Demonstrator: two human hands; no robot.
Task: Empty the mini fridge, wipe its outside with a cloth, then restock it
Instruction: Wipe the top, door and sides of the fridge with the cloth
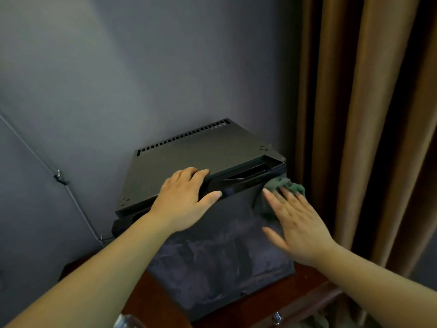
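The black mini fridge (189,152) stands on a dark wooden cabinet, its door shut and facing me, with smeared streaks across the door front. My left hand (186,197) rests on the top front edge of the fridge, fingers over the top and thumb on the door. My right hand (295,221) lies flat against the upper right part of the door, fingers spread, pressing a crumpled green cloth (281,188) onto it. Part of the cloth sticks out past my fingertips near the door's top right corner.
A grey wall (142,79) stands behind the fridge, with a thin cable (59,179) clipped along it at the left. Brown curtains (369,114) hang close to the fridge's right side. The wooden cabinet (314,301) has a metal drawer knob (276,317) at the bottom.
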